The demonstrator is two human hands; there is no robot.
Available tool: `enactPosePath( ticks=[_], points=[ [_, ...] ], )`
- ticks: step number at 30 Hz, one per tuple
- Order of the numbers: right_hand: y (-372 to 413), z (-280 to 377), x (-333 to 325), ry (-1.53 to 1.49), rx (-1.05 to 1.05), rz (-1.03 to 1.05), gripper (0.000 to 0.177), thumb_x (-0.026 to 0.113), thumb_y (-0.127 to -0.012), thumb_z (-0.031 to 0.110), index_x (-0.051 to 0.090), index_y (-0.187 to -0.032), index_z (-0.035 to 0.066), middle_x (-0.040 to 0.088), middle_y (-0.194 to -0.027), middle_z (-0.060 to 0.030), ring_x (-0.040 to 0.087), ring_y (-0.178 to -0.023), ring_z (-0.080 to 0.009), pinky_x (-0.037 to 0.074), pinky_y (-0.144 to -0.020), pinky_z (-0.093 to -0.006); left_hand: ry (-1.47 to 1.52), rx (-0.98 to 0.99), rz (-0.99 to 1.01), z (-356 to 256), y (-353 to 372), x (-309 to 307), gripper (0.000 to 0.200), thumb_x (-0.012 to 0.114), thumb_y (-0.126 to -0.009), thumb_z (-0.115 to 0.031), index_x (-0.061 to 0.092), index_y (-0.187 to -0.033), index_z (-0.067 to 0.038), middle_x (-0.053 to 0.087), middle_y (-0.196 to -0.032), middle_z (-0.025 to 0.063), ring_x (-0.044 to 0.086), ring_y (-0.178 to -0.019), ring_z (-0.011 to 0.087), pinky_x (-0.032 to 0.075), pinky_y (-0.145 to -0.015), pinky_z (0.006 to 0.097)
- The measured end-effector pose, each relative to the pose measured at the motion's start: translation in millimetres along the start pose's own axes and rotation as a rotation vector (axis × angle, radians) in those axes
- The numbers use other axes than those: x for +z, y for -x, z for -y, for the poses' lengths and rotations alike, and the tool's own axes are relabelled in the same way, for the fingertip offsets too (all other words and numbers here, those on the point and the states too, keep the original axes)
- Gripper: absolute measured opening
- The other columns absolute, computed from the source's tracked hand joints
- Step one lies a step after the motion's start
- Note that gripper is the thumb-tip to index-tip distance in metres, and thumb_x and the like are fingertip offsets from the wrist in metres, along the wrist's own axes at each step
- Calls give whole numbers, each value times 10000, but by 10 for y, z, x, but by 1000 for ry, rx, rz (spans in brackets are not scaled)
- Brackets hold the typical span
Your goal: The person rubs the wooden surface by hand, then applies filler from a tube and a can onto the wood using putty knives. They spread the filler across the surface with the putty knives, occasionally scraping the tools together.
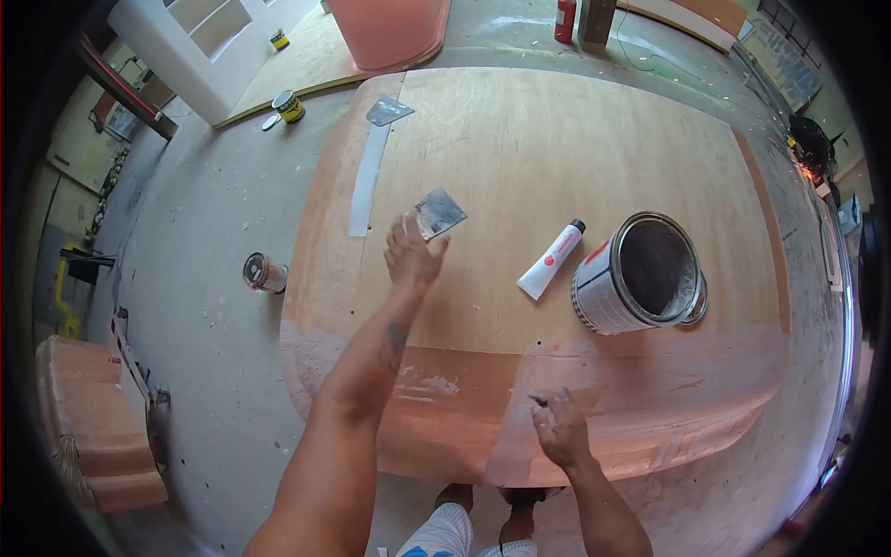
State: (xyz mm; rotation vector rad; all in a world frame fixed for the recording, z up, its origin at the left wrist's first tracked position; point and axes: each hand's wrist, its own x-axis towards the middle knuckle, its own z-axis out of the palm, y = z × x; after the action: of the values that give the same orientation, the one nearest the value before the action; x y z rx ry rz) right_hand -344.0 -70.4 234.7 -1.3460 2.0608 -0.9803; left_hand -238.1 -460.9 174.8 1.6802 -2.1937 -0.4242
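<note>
My left hand reaches over the wooden panel, its fingertips at the near edge of a grey smeared square plate; whether it grips the plate is unclear. Over the pink-coated front part of the panel, my right hand is closed around a small dark object, mostly hidden by the fingers. An open metal can of dark grey material stands at the right, its mouth facing up. Left of it lies a white tube with a black cap.
Another grey plate and a pale strip lie at the panel's back left. A small can stands beside the left edge, and a yellow-labelled can farther back. A curved brown piece sits at far left.
</note>
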Motion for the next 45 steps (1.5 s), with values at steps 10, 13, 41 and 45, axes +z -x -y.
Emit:
enactPosePath(
  ticks=[10, 13, 41, 45],
  points=[
    [-1442, 226, 432, 38, -221, 43, 206, 675, -952, 158, 733, -1119, 52, 667, -997, -172, 671, -945, -360, 535, -843, -469, -140, 258, 143, 473, -509, -19, 1029, 721, -792, -738, 385, -1587, -178, 279, -1676, 249, 169, -1589, 424, 88, -1268, 614],
    [-2567, 419, 674, -26, -242, -15, 205, 656, -969, 145, 720, -1135, 43, 688, -1034, -182, 688, -928, -345, 541, -844, -458, -10, 261, 57, 513, -487, 36, 930, 726, -796, -704, 471, -1509, -164, 320, -1650, 255, 205, -1576, 419, 91, -1271, 613],
    [-7477, 1687, 2226, 610, 409, 212, 1240, 916, -620, 583, 359, -1589, 47, 410, -1557, -137, 423, -1424, -336, 393, -1124, -488, 163, 164, 126, 548, -725, -120, 897, 798, -743, -700, 490, -1228, -11, 312, -1631, 285, 224, -1561, 439, 139, -1251, 605],
    [-7587, 1769, 2191, 637, 481, 252, 1261, 922, -603, 574, 345, -1594, 51, 390, -1573, -134, 391, -1453, -331, 389, -1128, -494, 155, 138, 176, 529, -741, -189, 915, 812, -743, -664, 481, -1267, 9, 284, -1665, 249, 200, -1582, 411, 134, -1270, 588]
  ],
)
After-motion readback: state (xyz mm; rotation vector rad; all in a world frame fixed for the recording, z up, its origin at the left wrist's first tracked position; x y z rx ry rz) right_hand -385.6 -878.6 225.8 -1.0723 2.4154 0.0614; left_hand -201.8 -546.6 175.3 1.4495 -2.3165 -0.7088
